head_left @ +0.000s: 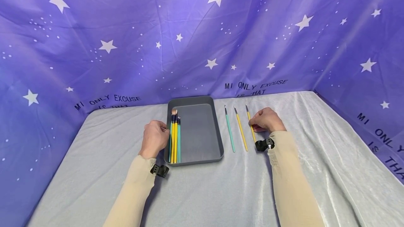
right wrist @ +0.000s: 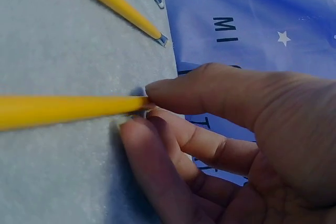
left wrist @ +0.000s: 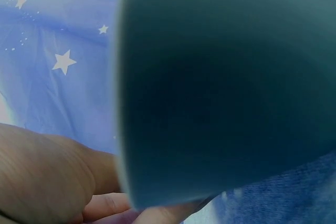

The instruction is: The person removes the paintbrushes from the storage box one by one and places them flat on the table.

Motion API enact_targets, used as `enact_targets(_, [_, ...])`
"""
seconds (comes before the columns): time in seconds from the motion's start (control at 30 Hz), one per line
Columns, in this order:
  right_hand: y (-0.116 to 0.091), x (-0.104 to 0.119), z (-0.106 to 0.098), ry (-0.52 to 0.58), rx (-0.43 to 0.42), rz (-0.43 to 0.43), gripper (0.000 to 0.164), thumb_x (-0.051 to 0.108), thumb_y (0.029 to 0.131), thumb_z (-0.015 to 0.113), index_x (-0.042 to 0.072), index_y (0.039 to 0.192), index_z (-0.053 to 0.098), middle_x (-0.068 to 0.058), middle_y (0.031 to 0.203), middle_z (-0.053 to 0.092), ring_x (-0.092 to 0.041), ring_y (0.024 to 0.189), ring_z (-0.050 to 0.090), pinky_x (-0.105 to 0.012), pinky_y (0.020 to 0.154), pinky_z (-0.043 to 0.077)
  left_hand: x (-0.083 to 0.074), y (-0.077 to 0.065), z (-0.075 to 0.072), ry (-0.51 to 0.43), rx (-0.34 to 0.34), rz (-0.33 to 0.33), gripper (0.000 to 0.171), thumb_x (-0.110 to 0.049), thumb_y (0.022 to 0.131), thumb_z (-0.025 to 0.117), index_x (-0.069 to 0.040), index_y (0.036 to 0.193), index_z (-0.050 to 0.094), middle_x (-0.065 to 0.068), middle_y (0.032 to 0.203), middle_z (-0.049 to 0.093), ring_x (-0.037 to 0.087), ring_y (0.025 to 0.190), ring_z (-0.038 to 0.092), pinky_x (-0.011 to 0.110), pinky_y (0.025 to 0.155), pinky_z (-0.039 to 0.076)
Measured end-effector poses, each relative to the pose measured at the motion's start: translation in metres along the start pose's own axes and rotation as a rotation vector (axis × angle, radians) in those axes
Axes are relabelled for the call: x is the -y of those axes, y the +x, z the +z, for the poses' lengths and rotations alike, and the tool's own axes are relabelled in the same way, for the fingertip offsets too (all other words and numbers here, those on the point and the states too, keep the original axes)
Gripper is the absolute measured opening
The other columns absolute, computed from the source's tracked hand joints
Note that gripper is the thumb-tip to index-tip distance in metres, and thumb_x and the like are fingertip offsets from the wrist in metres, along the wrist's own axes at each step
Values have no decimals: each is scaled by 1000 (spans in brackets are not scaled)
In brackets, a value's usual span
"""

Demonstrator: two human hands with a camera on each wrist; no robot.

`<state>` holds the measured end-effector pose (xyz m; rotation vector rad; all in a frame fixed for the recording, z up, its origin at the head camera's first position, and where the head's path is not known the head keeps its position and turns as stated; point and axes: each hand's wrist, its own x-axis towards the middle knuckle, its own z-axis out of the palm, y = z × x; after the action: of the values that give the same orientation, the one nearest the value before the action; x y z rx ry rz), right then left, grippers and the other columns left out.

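My left hand (head_left: 153, 137) holds the left rim of a grey rectangular tray (head_left: 200, 132). In the left wrist view the tray (left wrist: 220, 103) fills much of the picture and hides part of the fingers. Inside, along the left wall, lie yellow paintbrushes (head_left: 175, 139) and teal paintbrushes (head_left: 179, 143), bristles pointing away from me. Right of the tray, my right hand (head_left: 267, 119) pinches a yellow paintbrush (head_left: 253, 134) between thumb and fingers. The right wrist view shows the thumb and fingertips meeting at this brush (right wrist: 68, 110); its bristle end is hidden there.
Between the tray and my right hand lie a teal paintbrush (head_left: 230, 132) and another yellow paintbrush (head_left: 241, 129), roughly parallel. A pale grey cloth (head_left: 221, 195) covers the table. A purple star-patterned curtain (head_left: 176, 16) hangs behind and along both sides.
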<state>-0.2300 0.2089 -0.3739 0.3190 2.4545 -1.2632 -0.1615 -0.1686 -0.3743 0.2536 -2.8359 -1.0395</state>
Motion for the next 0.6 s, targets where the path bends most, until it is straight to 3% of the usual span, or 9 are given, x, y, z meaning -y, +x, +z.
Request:
enact_targets(0.13, [-3,2,-1,-56,-25,-22,18,13,88,75,1,96,64,-1,73,70,-10,64,67,-27,64,56,0,-1,-2,-1,10,-15,18,-5,91,63,3,98,77,17,87,77,24,70,72,37,63,59])
enact_targets(0.33, [-8,7,2,-187,-131,-107,18,22,86,74,5,92,70,0,69,70,-14,67,61,-28,64,46,0,-1,-2,-7,16,-13,19,-5,91,62,4,99,77,17,87,77,23,70,71,36,62,58])
enact_targets(0.6, [-9,18,11,-165,-160,-218,22,22,89,71,2,98,70,-8,77,75,-17,66,71,-25,63,51,-1,-1,-1,-18,14,-2,18,-5,90,63,3,97,78,16,86,77,23,69,71,36,63,58])
